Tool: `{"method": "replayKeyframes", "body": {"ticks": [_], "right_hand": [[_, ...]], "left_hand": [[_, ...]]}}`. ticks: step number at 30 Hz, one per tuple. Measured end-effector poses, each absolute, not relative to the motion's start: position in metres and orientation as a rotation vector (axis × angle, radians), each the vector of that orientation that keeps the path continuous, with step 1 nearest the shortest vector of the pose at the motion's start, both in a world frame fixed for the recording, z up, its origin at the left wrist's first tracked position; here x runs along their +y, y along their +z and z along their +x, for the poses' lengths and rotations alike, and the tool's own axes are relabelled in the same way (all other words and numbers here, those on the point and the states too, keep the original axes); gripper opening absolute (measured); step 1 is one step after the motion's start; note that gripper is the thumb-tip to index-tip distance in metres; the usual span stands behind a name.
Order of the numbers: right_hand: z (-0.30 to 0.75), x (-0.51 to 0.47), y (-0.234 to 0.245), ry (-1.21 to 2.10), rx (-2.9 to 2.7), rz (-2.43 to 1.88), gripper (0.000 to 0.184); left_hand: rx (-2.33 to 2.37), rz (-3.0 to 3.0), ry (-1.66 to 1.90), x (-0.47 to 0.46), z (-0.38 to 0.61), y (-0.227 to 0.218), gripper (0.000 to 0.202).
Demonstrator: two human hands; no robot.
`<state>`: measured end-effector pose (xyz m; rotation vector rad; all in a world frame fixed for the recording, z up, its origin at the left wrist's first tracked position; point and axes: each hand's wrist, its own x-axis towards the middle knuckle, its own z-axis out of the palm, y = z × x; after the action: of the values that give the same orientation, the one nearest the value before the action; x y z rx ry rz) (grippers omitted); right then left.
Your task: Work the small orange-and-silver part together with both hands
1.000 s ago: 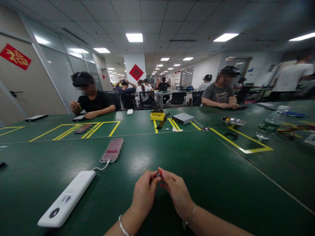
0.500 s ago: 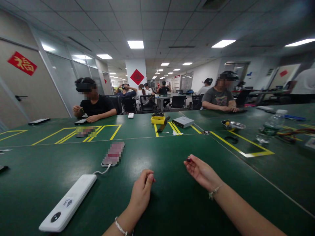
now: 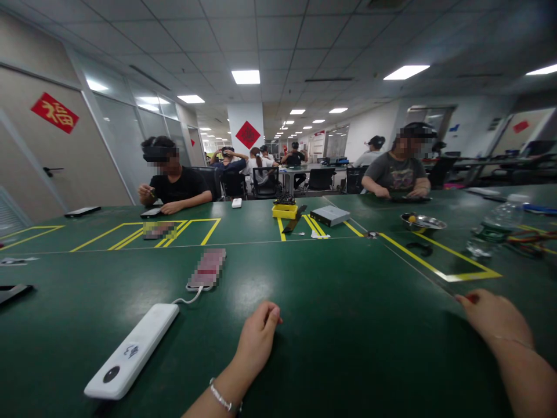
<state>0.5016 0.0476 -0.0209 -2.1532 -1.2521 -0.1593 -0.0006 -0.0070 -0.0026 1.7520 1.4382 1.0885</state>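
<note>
My left hand [image 3: 257,339] rests on the green table [image 3: 348,325] near the front edge, its fingers curled together with nothing visible in them. My right hand [image 3: 494,318] is stretched far out to the right, low over the table, fingers pinched on a tiny red piece at its fingertips. The yellow-taped rectangle [image 3: 439,261] lies just beyond the right hand. A white power bank [image 3: 133,350] lies to the left of my left hand, wired to a phone [image 3: 206,270].
A metal bowl [image 3: 422,221], a plastic bottle [image 3: 491,229] and coloured wires [image 3: 531,241] sit at the right. A yellow tray [image 3: 284,209] and a grey box [image 3: 329,215] stand mid-table. Two people sit across the table; others work behind them.
My hands were together pinching a small red piece; they parted. The right hand has swung far to the right with the piece, while the left stays put.
</note>
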Motion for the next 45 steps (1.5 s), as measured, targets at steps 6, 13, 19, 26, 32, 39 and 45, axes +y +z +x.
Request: {"method": "replayKeyframes", "body": {"ticks": [6,13,19,26,32,39,45], "right_hand": [[0.525,0.044,-0.044,0.039,-1.023,-2.426,0.022],[0.527,0.039,-0.051,-0.227,-0.653,-2.482,0.052],[0.404,0.048,0.007,-0.476,-1.528,-2.059,0.044],[0.196,0.015,-0.004,0.198,-2.31,-1.367,0.041],[0.186,0.011,0.0,0.214,-2.426,-1.305,0.032],[0.397,0.05,0.008,-0.389,-1.464,-2.302,0.035],[0.527,0.034,-0.034,-0.309,-0.813,-2.351,0.042]], "left_hand": [[1.46,1.758,1.044,-0.008,-0.001,-0.003,0.022],[1.478,1.735,0.983,-0.007,0.001,-0.006,0.016],[1.489,1.813,0.991,-0.004,0.001,-0.014,0.025],[1.48,2.106,0.874,-0.005,0.004,-0.02,0.042],[1.523,2.174,0.787,-0.008,0.005,-0.021,0.046],[1.5,2.135,0.801,-0.01,0.004,-0.015,0.042],[1.49,2.157,0.776,-0.01,0.004,-0.017,0.041]]}}
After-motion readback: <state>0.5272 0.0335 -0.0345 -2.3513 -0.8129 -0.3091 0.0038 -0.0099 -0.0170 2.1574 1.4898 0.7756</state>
